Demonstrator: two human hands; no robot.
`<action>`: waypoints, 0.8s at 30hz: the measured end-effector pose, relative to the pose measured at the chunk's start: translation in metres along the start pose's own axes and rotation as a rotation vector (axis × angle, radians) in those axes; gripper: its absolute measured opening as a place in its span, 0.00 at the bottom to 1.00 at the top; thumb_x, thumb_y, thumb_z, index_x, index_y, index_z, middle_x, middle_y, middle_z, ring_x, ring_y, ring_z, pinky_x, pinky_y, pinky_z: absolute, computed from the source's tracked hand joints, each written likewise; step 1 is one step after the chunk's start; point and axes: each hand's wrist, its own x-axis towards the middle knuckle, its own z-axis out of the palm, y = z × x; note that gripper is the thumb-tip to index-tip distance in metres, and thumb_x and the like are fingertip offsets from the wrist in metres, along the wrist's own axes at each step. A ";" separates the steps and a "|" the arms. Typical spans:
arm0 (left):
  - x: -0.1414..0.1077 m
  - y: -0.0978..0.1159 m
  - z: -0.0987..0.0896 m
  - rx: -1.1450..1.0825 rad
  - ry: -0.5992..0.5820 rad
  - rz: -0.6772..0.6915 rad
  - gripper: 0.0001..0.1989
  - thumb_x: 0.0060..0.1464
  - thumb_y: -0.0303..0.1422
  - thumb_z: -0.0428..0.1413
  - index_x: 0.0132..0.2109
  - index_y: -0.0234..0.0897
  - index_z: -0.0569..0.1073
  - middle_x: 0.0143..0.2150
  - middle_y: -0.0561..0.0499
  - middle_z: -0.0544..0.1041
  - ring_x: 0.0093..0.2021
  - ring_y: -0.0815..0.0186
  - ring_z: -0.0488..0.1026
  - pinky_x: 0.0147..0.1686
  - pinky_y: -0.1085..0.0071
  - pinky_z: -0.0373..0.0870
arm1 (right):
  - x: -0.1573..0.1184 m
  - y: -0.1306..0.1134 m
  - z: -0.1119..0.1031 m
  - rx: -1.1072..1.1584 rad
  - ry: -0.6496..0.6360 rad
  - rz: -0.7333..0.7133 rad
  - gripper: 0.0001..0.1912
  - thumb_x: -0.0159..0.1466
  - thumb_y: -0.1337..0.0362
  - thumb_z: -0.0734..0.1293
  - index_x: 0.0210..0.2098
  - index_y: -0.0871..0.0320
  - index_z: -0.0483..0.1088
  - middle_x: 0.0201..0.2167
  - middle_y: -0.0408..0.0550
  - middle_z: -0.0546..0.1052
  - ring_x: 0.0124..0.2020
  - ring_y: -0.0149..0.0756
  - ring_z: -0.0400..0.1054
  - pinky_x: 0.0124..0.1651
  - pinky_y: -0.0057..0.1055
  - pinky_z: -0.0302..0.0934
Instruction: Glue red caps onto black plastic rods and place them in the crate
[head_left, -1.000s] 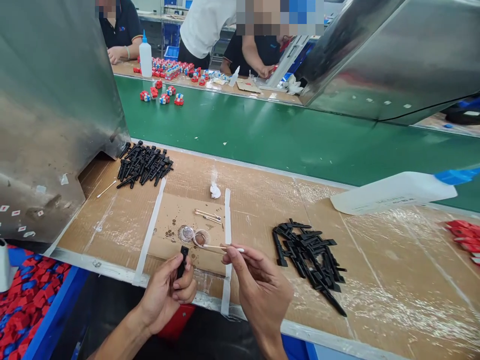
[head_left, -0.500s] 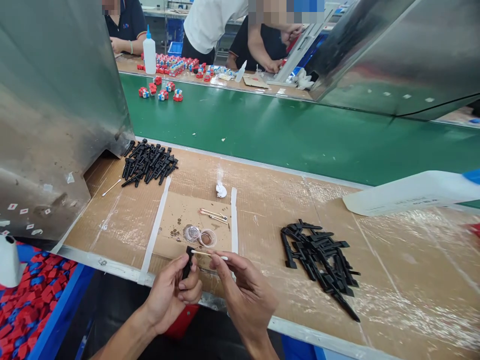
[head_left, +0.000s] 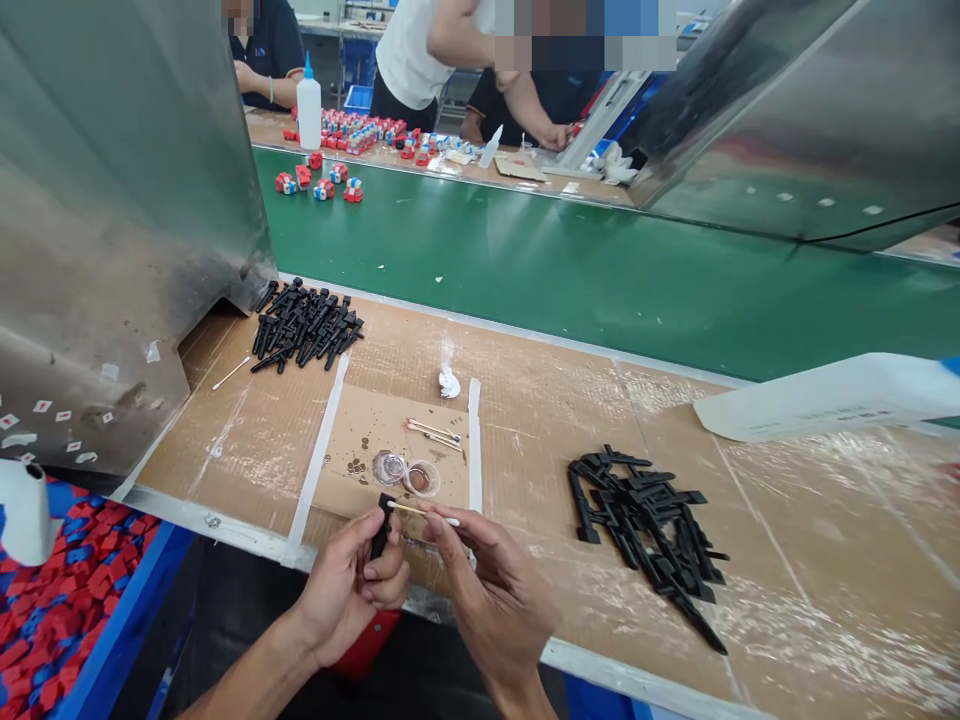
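Observation:
Upright between the fingers of my left hand (head_left: 352, 580) is a small black plastic part (head_left: 382, 530), its squarish head showing at the top. My right hand (head_left: 499, 590) pinches a cotton swab (head_left: 412, 511), whose left tip meets the head of that part. Just beyond the hands, a small clear cup (head_left: 423, 479) with brown contents stands beside its round lid (head_left: 389, 467) on a cardboard sheet (head_left: 360, 410). Several used swabs (head_left: 433, 433) lie on the same sheet. One pile of black parts (head_left: 307, 325) is at the far left; another pile (head_left: 649, 530) is on the right.
A crumpled white tissue (head_left: 448, 384) sits behind the sheet. A large white bottle (head_left: 825, 398) leans in from the right. Across the green conveyor belt (head_left: 525, 265), carrying several red-blue pieces (head_left: 324, 189), people work. A blue bin (head_left: 124, 620) of red and blue parts is at lower left.
The view has shifted slightly, and on the belt the red-blue pieces have drifted a little left against the bench. My hands keep nearly the same pose, swab against the black part.

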 end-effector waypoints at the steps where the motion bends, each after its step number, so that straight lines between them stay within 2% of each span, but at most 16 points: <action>1: 0.000 0.000 0.000 0.000 -0.001 -0.001 0.15 0.65 0.38 0.44 0.35 0.32 0.67 0.19 0.61 0.50 0.17 0.76 0.42 0.22 0.74 0.42 | 0.000 0.000 0.000 -0.005 0.000 -0.004 0.12 0.62 0.73 0.69 0.43 0.52 0.76 0.36 0.46 0.81 0.37 0.37 0.76 0.41 0.31 0.72; 7: -0.001 0.000 0.001 0.010 0.014 0.000 0.14 0.65 0.38 0.46 0.35 0.33 0.67 0.19 0.61 0.51 0.17 0.77 0.43 0.22 0.74 0.42 | -0.001 0.000 -0.002 -0.036 -0.008 -0.025 0.13 0.62 0.73 0.69 0.43 0.52 0.75 0.35 0.45 0.80 0.34 0.36 0.76 0.39 0.31 0.72; 15: 0.000 -0.001 0.000 0.001 0.019 -0.001 0.14 0.65 0.38 0.46 0.35 0.33 0.67 0.19 0.61 0.51 0.17 0.77 0.43 0.22 0.74 0.41 | -0.001 -0.005 -0.004 -0.077 -0.037 -0.109 0.15 0.62 0.75 0.68 0.45 0.50 0.75 0.36 0.43 0.80 0.36 0.35 0.76 0.41 0.31 0.71; 24: -0.001 -0.001 0.002 0.003 0.020 0.004 0.15 0.64 0.38 0.47 0.34 0.33 0.68 0.19 0.61 0.50 0.17 0.77 0.43 0.22 0.74 0.42 | -0.001 -0.004 -0.003 -0.072 -0.040 -0.112 0.15 0.62 0.75 0.68 0.45 0.51 0.74 0.36 0.43 0.80 0.37 0.34 0.75 0.42 0.30 0.70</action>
